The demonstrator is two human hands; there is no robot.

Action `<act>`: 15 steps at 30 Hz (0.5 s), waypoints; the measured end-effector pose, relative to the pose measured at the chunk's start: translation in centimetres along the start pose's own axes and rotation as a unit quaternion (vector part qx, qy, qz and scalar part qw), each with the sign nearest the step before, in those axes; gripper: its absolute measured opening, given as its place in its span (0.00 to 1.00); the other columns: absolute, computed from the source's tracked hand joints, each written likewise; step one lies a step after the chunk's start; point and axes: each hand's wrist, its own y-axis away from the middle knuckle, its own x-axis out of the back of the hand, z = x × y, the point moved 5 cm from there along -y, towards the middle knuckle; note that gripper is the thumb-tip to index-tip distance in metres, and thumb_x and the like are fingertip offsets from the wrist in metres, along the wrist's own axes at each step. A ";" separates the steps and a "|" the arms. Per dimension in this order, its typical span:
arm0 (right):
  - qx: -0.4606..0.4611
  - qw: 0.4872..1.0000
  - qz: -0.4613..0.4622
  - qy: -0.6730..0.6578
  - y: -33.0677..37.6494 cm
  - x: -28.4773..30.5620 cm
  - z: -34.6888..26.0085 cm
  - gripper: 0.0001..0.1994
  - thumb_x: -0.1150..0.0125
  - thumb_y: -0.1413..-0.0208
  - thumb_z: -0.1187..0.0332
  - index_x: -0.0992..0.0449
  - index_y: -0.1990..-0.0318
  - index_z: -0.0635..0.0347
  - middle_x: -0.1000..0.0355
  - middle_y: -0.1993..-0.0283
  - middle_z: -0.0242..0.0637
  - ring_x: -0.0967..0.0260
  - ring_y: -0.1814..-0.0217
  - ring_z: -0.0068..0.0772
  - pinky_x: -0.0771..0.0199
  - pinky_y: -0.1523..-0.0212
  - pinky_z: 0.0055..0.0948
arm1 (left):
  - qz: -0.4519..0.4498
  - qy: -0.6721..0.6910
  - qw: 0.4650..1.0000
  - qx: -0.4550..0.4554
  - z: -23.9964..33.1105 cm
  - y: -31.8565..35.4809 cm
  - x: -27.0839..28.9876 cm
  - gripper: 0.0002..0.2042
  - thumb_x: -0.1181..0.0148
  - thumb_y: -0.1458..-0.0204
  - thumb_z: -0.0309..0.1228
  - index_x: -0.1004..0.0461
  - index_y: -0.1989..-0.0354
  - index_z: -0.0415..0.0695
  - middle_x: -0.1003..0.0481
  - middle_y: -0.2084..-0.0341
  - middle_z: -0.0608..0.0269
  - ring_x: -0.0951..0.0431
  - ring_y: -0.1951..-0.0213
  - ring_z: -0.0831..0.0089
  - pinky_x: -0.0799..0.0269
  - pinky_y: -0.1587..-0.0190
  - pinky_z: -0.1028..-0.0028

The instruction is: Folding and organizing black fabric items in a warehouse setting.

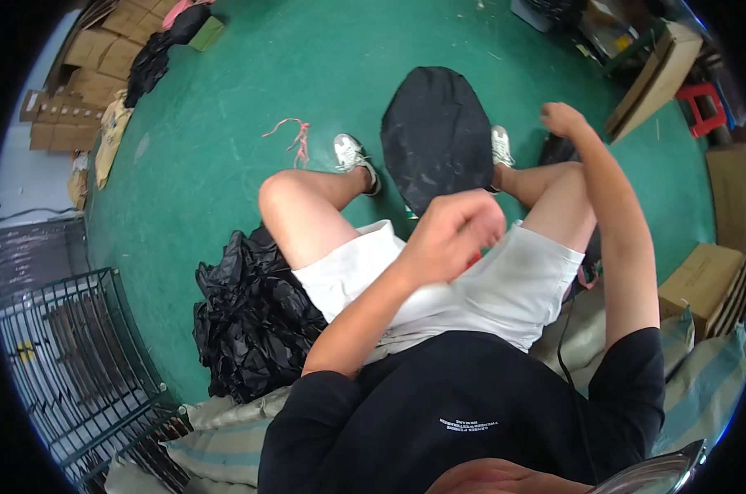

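Holding black fabric piece (pixel 436 136) | left hand (pixel 451 235) grip clenched on it | right hand (pixel 562 119) grip unclear

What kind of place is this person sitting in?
Probably a small workshop or packing room: stacked cardboard boxes by the wall, a heap of black bags on the green floor, and a wire rack.

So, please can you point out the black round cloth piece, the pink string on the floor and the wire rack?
black round cloth piece (pixel 437 136), head view, its middle
pink string (pixel 294 138), head view, its tangled middle
wire rack (pixel 68 362), head view, its grid top
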 end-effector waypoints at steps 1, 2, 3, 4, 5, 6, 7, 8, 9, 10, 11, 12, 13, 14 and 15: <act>-0.021 1.000 0.019 -0.012 0.0 -0.1 2.2 0.15 0.49 0.50 0.65 0.24 0.61 0.65 0.26 0.56 0.55 0.28 0.52 0.55 0.28 0.51 0.47 | -0.024 0.027 0.986 -0.162 3.9 0.7 -0.1 0.17 0.50 0.41 0.40 0.29 0.75 0.38 0.28 0.78 0.60 0.26 0.76 0.64 0.32 0.72 0.72; -0.026 0.998 0.055 -0.009 0.2 -0.9 3.2 0.14 0.47 0.52 0.67 0.24 0.62 0.66 0.26 0.55 0.55 0.28 0.54 0.57 0.28 0.52 0.47 | -0.050 0.007 0.967 -0.250 8.3 1.8 -0.6 0.21 0.51 0.41 0.46 0.28 0.75 0.39 0.28 0.77 0.61 0.25 0.75 0.62 0.31 0.72 0.71; -0.018 1.000 0.006 -0.015 0.2 -2.9 5.4 0.13 0.46 0.53 0.67 0.23 0.63 0.65 0.25 0.59 0.53 0.27 0.55 0.54 0.27 0.54 0.45 | -0.095 0.156 0.896 -0.405 11.6 2.5 -1.8 0.24 0.53 0.42 0.51 0.28 0.75 0.41 0.27 0.75 0.60 0.25 0.74 0.61 0.30 0.71 0.70; -0.014 0.999 -0.046 -0.022 0.7 -4.8 6.9 0.11 0.45 0.54 0.68 0.22 0.64 0.64 0.24 0.62 0.51 0.26 0.56 0.51 0.25 0.57 0.43 | -0.183 0.136 0.889 -0.397 14.0 2.5 -2.3 0.22 0.55 0.39 0.48 0.28 0.74 0.41 0.27 0.74 0.58 0.24 0.73 0.62 0.30 0.71 0.69; 0.018 0.985 -0.146 -0.091 0.3 -5.8 4.0 0.11 0.45 0.54 0.70 0.23 0.64 0.64 0.23 0.65 0.49 0.25 0.61 0.48 0.24 0.62 0.42 | -0.209 0.094 0.872 -0.433 15.8 2.6 -2.5 0.25 0.61 0.37 0.48 0.29 0.75 0.40 0.27 0.75 0.59 0.27 0.77 0.65 0.33 0.76 0.70; 0.042 0.956 -0.246 -0.152 0.8 -6.3 2.2 0.10 0.45 0.53 0.71 0.23 0.64 0.63 0.23 0.69 0.47 0.24 0.65 0.45 0.24 0.66 0.41 | -0.239 0.058 0.849 -0.467 17.0 2.6 -2.9 0.28 0.66 0.36 0.49 0.29 0.77 0.40 0.26 0.77 0.59 0.30 0.80 0.69 0.36 0.80 0.71; 0.047 0.956 -0.247 -0.153 1.2 -5.9 1.7 0.10 0.45 0.53 0.71 0.23 0.64 0.63 0.23 0.69 0.47 0.24 0.65 0.45 0.24 0.66 0.41 | -0.237 0.055 0.851 -0.465 18.0 2.3 -2.8 0.28 0.66 0.36 0.49 0.29 0.77 0.40 0.26 0.77 0.59 0.30 0.80 0.69 0.36 0.80 0.71; -0.047 0.945 -0.241 -0.218 1.1 -5.2 1.4 0.10 0.46 0.53 0.72 0.24 0.63 0.62 0.23 0.71 0.45 0.24 0.69 0.41 0.24 0.70 0.39 | -0.273 0.099 0.843 -0.452 19.1 2.4 -2.4 0.19 0.49 0.44 0.47 0.28 0.74 0.41 0.28 0.77 0.59 0.30 0.78 0.68 0.35 0.77 0.76; -0.141 0.920 -0.233 -0.281 1.1 -4.9 1.4 0.10 0.47 0.52 0.72 0.24 0.62 0.61 0.24 0.74 0.43 0.24 0.73 0.37 0.24 0.75 0.37 | -0.308 0.143 0.833 -0.436 19.7 2.4 -2.2 0.18 0.32 0.53 0.44 0.27 0.70 0.41 0.30 0.77 0.58 0.29 0.75 0.68 0.35 0.74 0.80; -0.134 0.921 -0.231 -0.283 0.6 -4.9 0.7 0.10 0.47 0.52 0.72 0.24 0.62 0.61 0.24 0.74 0.43 0.24 0.73 0.37 0.24 0.75 0.37 | -0.309 0.136 0.835 -0.435 18.9 3.3 -4.4 0.18 0.32 0.53 0.44 0.27 0.70 0.41 0.30 0.77 0.58 0.29 0.75 0.68 0.35 0.74 0.80; -0.100 0.942 -0.157 -0.278 -0.1 -3.4 0.1 0.10 0.46 0.52 0.71 0.24 0.62 0.62 0.23 0.73 0.45 0.24 0.76 0.37 0.25 0.77 0.36 | -0.122 0.342 0.809 -0.463 17.5 4.9 -5.8 0.18 0.32 0.54 0.46 0.27 0.73 0.43 0.30 0.79 0.60 0.29 0.75 0.70 0.36 0.73 0.83; -0.071 0.956 -0.086 -0.271 -0.4 -2.8 0.2 0.10 0.45 0.51 0.71 0.24 0.61 0.63 0.23 0.72 0.48 0.25 0.79 0.36 0.27 0.79 0.35 | 0.076 0.526 0.717 -0.451 14.8 5.7 -5.6 0.18 0.31 0.55 0.47 0.27 0.76 0.44 0.30 0.81 0.61 0.29 0.75 0.71 0.38 0.72 0.87; -0.072 0.955 -0.081 -0.276 -0.4 -3.2 1.1 0.10 0.45 0.51 0.71 0.24 0.61 0.63 0.23 0.72 0.48 0.25 0.79 0.36 0.27 0.79 0.35 | 0.069 0.525 0.719 -0.450 14.6 5.7 -5.1 0.18 0.31 0.55 0.47 0.27 0.76 0.44 0.30 0.81 0.61 0.29 0.75 0.71 0.38 0.72 0.87; -0.081 0.954 -0.116 -0.264 -0.3 -4.2 2.6 0.11 0.46 0.51 0.72 0.25 0.60 0.63 0.23 0.74 0.47 0.25 0.80 0.37 0.27 0.80 0.35 | 0.067 0.447 0.757 -0.472 14.8 5.7 -4.1 0.17 0.36 0.52 0.46 0.27 0.74 0.42 0.30 0.79 0.59 0.28 0.74 0.69 0.37 0.72 0.83; -0.089 0.951 -0.149 -0.254 -0.3 -4.7 3.2 0.13 0.48 0.52 0.73 0.25 0.58 0.63 0.23 0.75 0.46 0.25 0.80 0.38 0.27 0.81 0.36 | 0.063 0.364 0.788 -0.492 15.0 5.2 -2.8 0.16 0.41 0.48 0.44 0.27 0.71 0.41 0.29 0.77 0.58 0.28 0.73 0.67 0.35 0.72 0.79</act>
